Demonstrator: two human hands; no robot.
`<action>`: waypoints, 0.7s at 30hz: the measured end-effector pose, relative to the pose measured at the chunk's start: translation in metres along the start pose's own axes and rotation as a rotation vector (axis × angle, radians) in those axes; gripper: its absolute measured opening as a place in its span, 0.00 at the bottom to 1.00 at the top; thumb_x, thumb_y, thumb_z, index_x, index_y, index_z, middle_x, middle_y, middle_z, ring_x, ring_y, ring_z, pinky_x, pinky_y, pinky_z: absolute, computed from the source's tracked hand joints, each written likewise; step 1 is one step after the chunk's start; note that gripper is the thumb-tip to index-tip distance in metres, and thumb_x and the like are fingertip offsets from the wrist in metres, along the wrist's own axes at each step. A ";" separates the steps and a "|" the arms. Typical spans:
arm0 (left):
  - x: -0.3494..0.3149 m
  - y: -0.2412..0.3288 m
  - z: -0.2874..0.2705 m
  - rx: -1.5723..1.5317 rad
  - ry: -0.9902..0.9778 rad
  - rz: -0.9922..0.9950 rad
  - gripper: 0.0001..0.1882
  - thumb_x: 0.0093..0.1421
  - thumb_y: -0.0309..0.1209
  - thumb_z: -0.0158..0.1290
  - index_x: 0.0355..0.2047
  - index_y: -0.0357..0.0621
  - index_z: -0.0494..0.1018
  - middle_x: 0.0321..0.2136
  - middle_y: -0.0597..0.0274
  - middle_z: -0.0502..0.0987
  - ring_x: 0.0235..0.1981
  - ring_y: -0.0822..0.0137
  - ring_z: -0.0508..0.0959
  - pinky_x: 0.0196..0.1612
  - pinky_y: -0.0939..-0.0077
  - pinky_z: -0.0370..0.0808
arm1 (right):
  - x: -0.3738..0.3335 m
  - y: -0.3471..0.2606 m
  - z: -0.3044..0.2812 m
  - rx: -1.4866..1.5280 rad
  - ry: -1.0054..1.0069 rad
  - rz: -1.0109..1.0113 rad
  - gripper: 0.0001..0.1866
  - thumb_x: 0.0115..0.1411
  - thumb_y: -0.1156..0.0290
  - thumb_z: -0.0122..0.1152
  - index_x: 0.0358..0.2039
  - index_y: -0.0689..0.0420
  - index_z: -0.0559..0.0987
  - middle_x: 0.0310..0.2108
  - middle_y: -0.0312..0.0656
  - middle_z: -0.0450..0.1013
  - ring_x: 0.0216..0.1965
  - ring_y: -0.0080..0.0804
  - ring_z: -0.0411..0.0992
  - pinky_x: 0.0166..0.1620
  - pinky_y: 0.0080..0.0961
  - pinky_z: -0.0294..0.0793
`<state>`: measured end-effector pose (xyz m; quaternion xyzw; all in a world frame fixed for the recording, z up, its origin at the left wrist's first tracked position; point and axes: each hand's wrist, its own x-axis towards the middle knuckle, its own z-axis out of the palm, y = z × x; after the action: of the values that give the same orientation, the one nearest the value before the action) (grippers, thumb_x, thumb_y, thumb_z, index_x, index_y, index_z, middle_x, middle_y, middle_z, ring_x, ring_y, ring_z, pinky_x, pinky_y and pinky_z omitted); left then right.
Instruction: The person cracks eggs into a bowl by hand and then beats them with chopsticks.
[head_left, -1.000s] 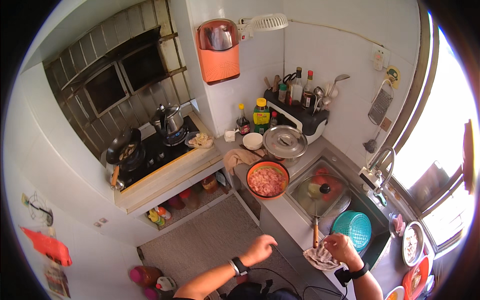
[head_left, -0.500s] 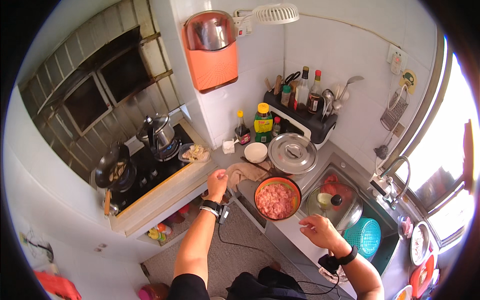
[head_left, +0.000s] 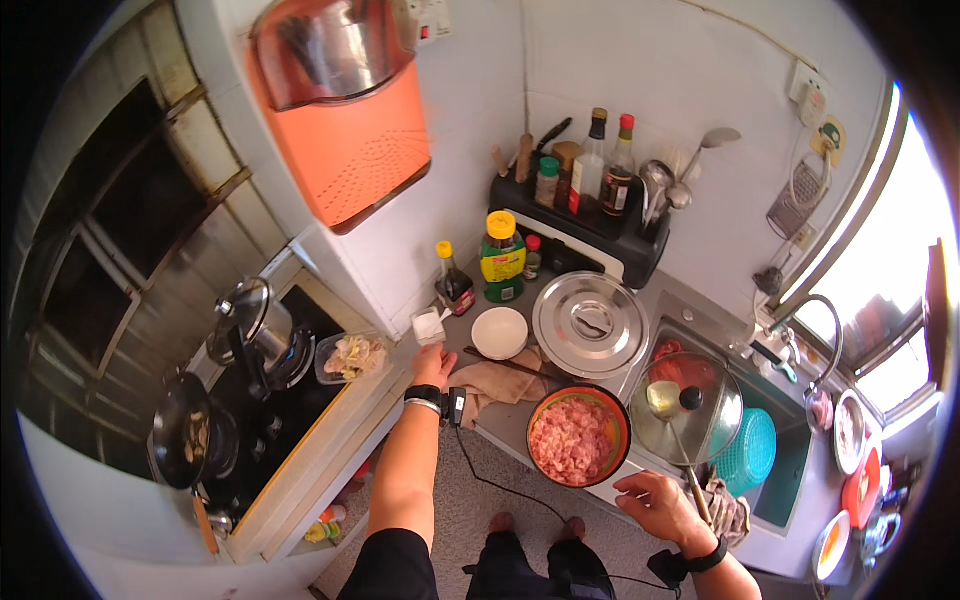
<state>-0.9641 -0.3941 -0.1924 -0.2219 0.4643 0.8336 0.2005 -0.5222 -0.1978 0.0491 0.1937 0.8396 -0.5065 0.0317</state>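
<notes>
My left hand point(head_left: 434, 366) reaches over the counter edge, its fingertips just short of a small white container point(head_left: 428, 327). It holds nothing that I can see, and its fingers look loosely apart. To its right lies a crumpled beige cloth point(head_left: 492, 390), with an empty white bowl point(head_left: 500, 333) behind. An orange-rimmed dark bowl full of minced meat point(head_left: 574, 440) stands at the counter's front edge. Close to that bowl's lower right side hovers my right hand point(head_left: 657, 506), empty, fingers slightly bent and apart. A lidded steel pot point(head_left: 591, 322) sits behind the meat bowl.
Left is a stove with a wok point(head_left: 183, 432) and pressure cooker point(head_left: 252, 328); beside it, a plastic tub of food point(head_left: 350, 358). Sauce bottles point(head_left: 502, 258) line the wall. Right, a glass lid with a ladle point(head_left: 664, 400) and teal basket point(head_left: 747, 452) lie at the sink point(head_left: 800, 470).
My left hand has reached forward to beside the small white container. My right hand stays near the meat bowl. The whole view has shifted, bringing the counter closer.
</notes>
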 end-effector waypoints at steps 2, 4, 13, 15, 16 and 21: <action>0.011 0.006 -0.004 -0.031 -0.020 -0.007 0.09 0.61 0.27 0.53 0.40 0.41 0.68 0.29 0.60 0.70 0.29 0.63 0.73 0.38 0.63 0.81 | -0.003 0.002 0.003 0.016 0.037 0.059 0.13 0.55 0.72 0.64 0.40 0.64 0.80 0.34 0.47 0.77 0.34 0.34 0.78 0.37 0.26 0.79; 0.013 0.006 -0.004 -0.058 -0.037 0.028 0.09 0.62 0.29 0.54 0.41 0.40 0.69 0.29 0.58 0.71 0.30 0.63 0.74 0.39 0.66 0.81 | -0.009 0.003 0.007 0.028 0.079 0.100 0.12 0.56 0.72 0.64 0.40 0.64 0.80 0.34 0.47 0.77 0.34 0.34 0.79 0.37 0.26 0.79; -0.021 0.018 -0.042 -0.094 -0.153 0.063 0.03 0.62 0.24 0.54 0.34 0.38 0.71 0.32 0.58 0.75 0.34 0.64 0.78 0.41 0.72 0.81 | -0.028 -0.003 0.014 0.076 0.126 0.151 0.12 0.56 0.72 0.63 0.40 0.65 0.80 0.33 0.47 0.78 0.34 0.34 0.79 0.38 0.26 0.79; -0.057 0.024 -0.048 -0.007 -0.208 0.125 0.03 0.62 0.25 0.54 0.31 0.39 0.71 0.31 0.59 0.77 0.32 0.66 0.79 0.38 0.76 0.80 | -0.031 -0.008 0.011 0.097 0.153 0.136 0.13 0.56 0.72 0.63 0.40 0.65 0.80 0.33 0.47 0.78 0.34 0.33 0.79 0.38 0.27 0.79; -0.082 0.034 -0.051 0.036 -0.217 0.173 0.04 0.62 0.25 0.54 0.31 0.39 0.71 0.30 0.60 0.77 0.32 0.66 0.79 0.37 0.77 0.80 | -0.032 -0.008 0.012 0.104 0.148 0.119 0.13 0.56 0.72 0.63 0.40 0.65 0.80 0.33 0.47 0.78 0.34 0.33 0.79 0.38 0.27 0.79; -0.221 0.028 -0.015 0.250 -0.358 0.225 0.04 0.63 0.27 0.55 0.32 0.40 0.72 0.29 0.61 0.78 0.27 0.69 0.80 0.32 0.80 0.80 | -0.046 0.012 0.004 0.215 0.249 -0.017 0.13 0.57 0.72 0.63 0.40 0.65 0.79 0.34 0.46 0.77 0.35 0.29 0.77 0.39 0.25 0.77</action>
<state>-0.7948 -0.4494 -0.0574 0.0091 0.5426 0.8129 0.2114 -0.4759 -0.2095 0.0486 0.2502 0.7795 -0.5659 -0.0976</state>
